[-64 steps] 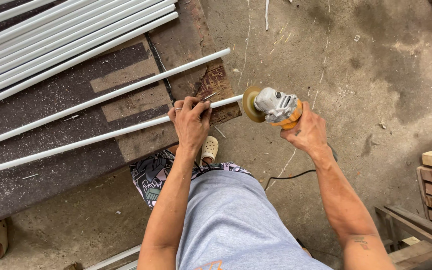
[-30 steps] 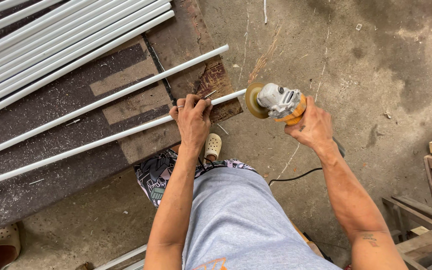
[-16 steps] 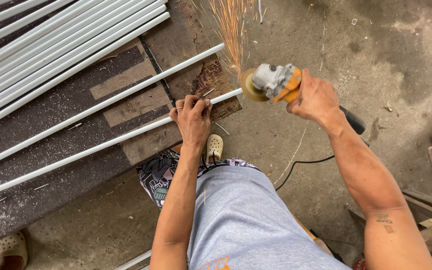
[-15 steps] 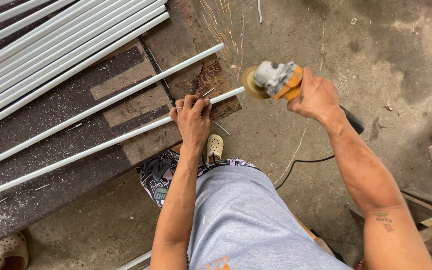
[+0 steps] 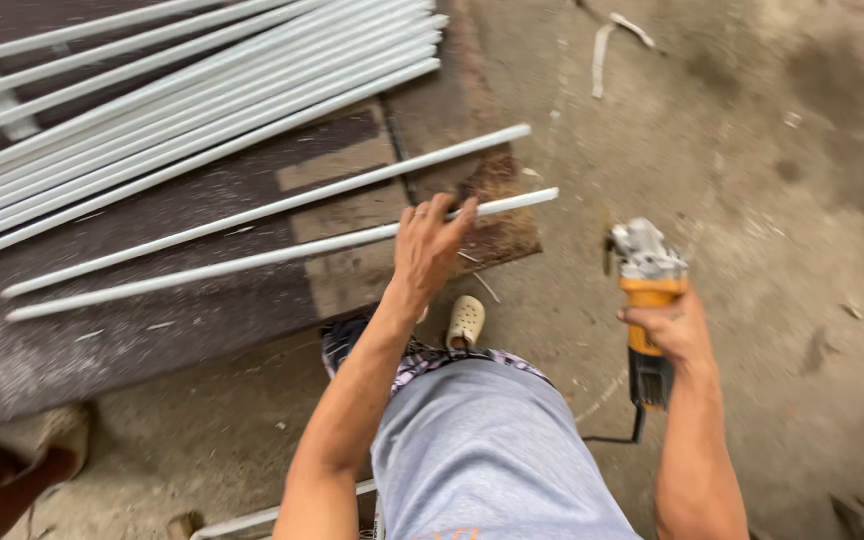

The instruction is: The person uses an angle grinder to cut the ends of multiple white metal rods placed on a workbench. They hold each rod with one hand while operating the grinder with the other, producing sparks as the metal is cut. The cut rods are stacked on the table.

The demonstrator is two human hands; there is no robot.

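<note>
**Grinder pulled back from rod end; left hand presses the rod down**

Since half a second ago the grinder (image 5: 644, 275) has come away from the rod tip: it was up at the end with sparks flying, and now sits lower and to the right, clear of the metal, no sparks visible.

Far left: a foot in a light sandal (image 5: 32, 450) at the frame edge, likely another person's. Upper left: a stack of pale rods (image 5: 202, 95) lies bundled on dark boards (image 5: 152, 330), which keep stock off the dirty floor.

Centre: two single rods lie apart from the stack. The left hand (image 5: 430, 248) rests palm-down on the nearer rod (image 5: 252, 262), fingers spread and curled over it, apparently pinning it so the overhanging end cannot shift. That end juts past the boards' edge, leaving free room for cutting. A light clog (image 5: 466, 322) is below.

Right: the right hand (image 5: 667, 330) is closed round the orange grinder body, disc end pointing away, cable (image 5: 620, 436) trailing behind.

No packages, labels or signs seen.
</note>
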